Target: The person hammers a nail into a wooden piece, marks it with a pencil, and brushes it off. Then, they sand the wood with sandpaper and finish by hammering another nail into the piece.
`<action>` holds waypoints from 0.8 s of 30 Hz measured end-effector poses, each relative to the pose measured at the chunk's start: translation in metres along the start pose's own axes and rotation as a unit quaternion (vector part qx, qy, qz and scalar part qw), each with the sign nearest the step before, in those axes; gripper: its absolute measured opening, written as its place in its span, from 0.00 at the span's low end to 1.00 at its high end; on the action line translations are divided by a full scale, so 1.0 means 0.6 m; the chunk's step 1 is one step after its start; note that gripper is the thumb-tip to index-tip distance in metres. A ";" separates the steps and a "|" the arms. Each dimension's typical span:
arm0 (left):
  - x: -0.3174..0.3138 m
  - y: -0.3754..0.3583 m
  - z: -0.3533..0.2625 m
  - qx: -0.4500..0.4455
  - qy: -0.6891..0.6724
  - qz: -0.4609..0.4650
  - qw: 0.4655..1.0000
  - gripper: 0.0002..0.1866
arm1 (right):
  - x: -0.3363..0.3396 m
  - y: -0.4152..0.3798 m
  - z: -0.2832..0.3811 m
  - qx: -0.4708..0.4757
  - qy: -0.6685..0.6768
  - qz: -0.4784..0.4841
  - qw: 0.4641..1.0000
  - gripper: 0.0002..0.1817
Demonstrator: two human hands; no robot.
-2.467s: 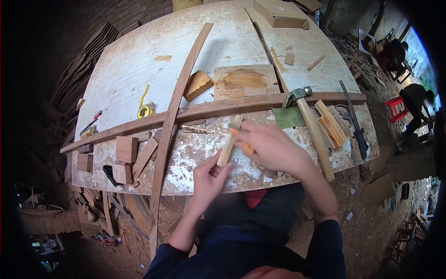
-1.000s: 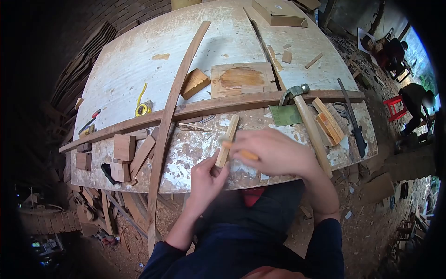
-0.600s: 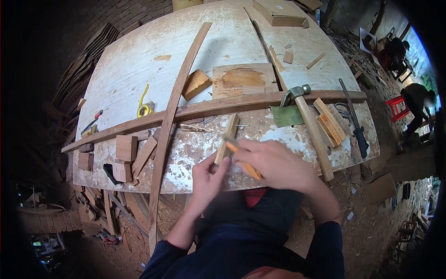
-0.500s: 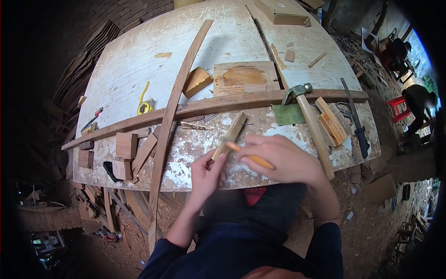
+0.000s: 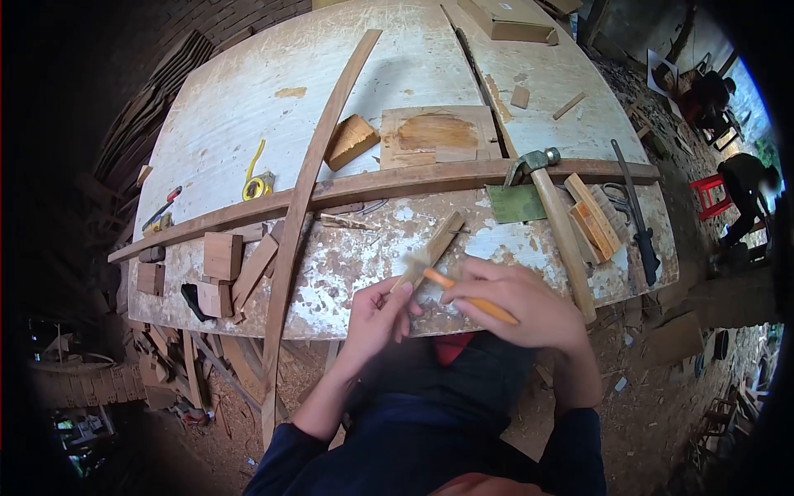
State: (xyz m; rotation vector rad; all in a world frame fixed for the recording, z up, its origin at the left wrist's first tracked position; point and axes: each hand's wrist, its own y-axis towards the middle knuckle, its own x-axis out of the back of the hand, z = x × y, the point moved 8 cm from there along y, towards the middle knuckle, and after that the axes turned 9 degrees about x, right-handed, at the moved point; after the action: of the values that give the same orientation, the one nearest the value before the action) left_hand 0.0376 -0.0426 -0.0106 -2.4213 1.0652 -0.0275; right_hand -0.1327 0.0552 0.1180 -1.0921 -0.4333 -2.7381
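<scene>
My left hand (image 5: 382, 317) pinches the near end of a short wooden strip (image 5: 443, 236) between thumb and fingers, its far end pointing up and to the right over the worktable (image 5: 364, 273). A thin dark pin sticks out sideways close to the strip's far end. Closed around an orange-handled brush (image 5: 481, 307), my right hand (image 5: 529, 304) keeps its blurred greyish head against the strip, just beyond my left thumb. A hammer (image 5: 558, 223) lies to the right of my right hand, its head resting on a long wooden bar (image 5: 413, 178).
A second long strip (image 5: 321, 149) crosses the bar and overhangs the front edge. Wooden blocks (image 5: 222, 256) and a tape measure (image 5: 258, 187) lie left. A file (image 5: 635, 211), pliers (image 5: 617, 195) and stacked wood pieces (image 5: 594, 219) lie right. A person (image 5: 744, 186) bends near a red stool (image 5: 710, 197).
Both hands have shifted slightly right and toward me, carrying the wooden strip and the brush. The strip now leans further right, and the brush head still meets it.
</scene>
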 end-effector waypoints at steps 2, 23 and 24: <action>-0.004 0.001 0.004 0.001 0.011 0.000 1.000 0.19 | 0.010 -0.006 -0.031 -0.055 -0.066 -0.030 0.996 0.12; 0.024 -0.029 -0.088 -0.138 0.421 -0.175 0.879 0.26 | 0.039 -0.145 -0.072 -0.133 -0.191 -0.286 0.929 0.17; 0.027 -0.030 -0.089 -0.138 0.421 -0.181 0.878 0.25 | 0.044 -0.150 -0.067 -0.130 -0.196 -0.307 0.922 0.17</action>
State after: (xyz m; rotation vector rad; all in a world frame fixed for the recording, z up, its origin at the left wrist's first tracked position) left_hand 0.0501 -0.0666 0.0416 -2.8981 0.9457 -1.2302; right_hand -0.2009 0.1262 0.0898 -1.8682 -0.5527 -3.1613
